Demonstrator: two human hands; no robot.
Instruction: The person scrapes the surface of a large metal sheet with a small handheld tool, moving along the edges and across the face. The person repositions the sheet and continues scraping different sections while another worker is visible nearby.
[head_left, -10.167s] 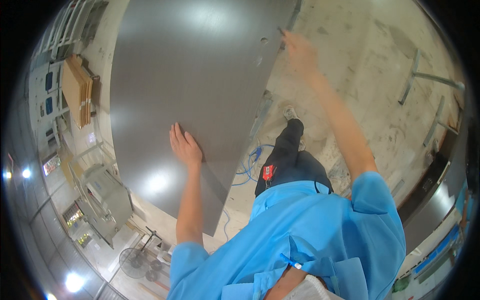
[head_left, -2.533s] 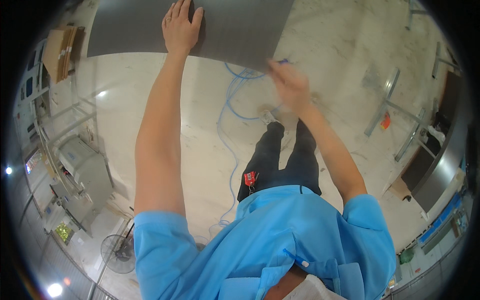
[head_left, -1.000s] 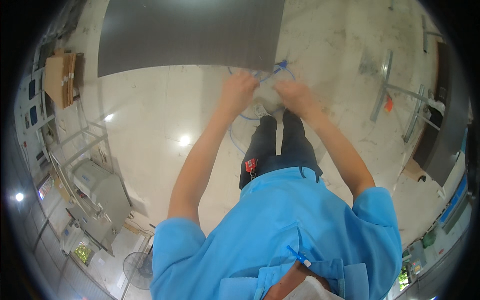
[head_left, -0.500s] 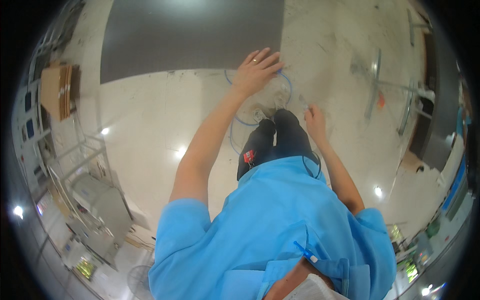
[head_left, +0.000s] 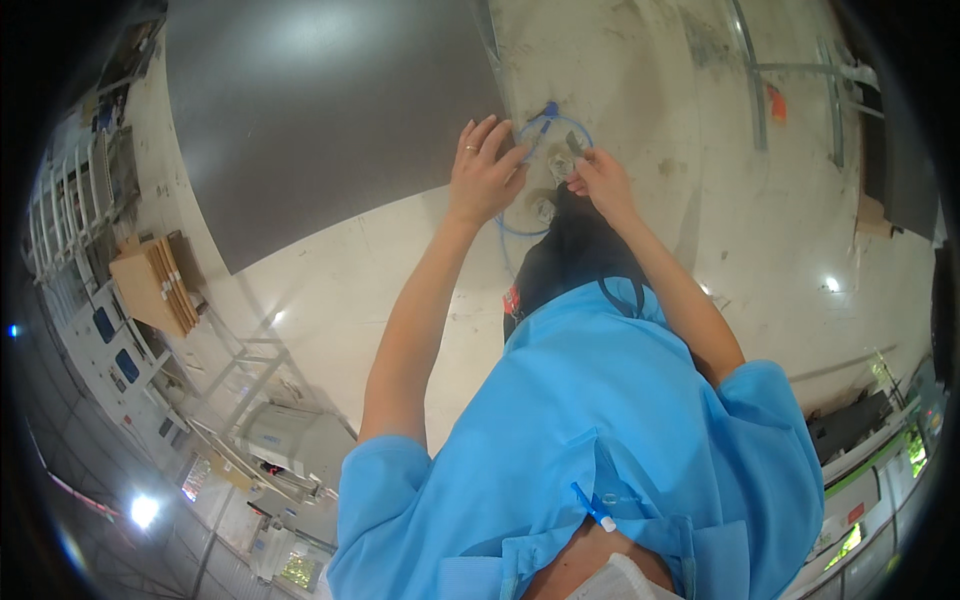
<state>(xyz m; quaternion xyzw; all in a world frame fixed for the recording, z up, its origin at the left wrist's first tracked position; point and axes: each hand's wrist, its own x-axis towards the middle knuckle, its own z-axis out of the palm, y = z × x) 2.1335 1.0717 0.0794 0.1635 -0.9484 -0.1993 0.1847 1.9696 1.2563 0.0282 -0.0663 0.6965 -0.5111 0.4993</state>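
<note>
A large dark grey panel (head_left: 330, 120) covers the upper left, its near right corner beneath my left hand (head_left: 487, 170). The fingers of that hand are spread over the corner area, with the thumb out toward the right. My right hand (head_left: 603, 187) is closed in a pinch around a small flat grey blade-like tool (head_left: 574, 143), whose exact kind I cannot make out. It points away from me, just right of the panel's edge. A thin blue hose (head_left: 590, 130) loops on the floor around my shoes (head_left: 560, 165), with a blue fitting (head_left: 549, 110) at its far side.
Metal frame bars (head_left: 752, 80) and an orange item (head_left: 777, 103) are at the upper right. Flattened cardboard (head_left: 155, 285) leans at the left, near a grey machine cabinet (head_left: 295, 440) and a metal rack (head_left: 255, 370). Pale floor (head_left: 370, 270) lies between.
My right hand has moved up and left with the tool, closer to my left hand. My left hand has shifted slightly left and down. The view has turned, so the panel appears tilted.
</note>
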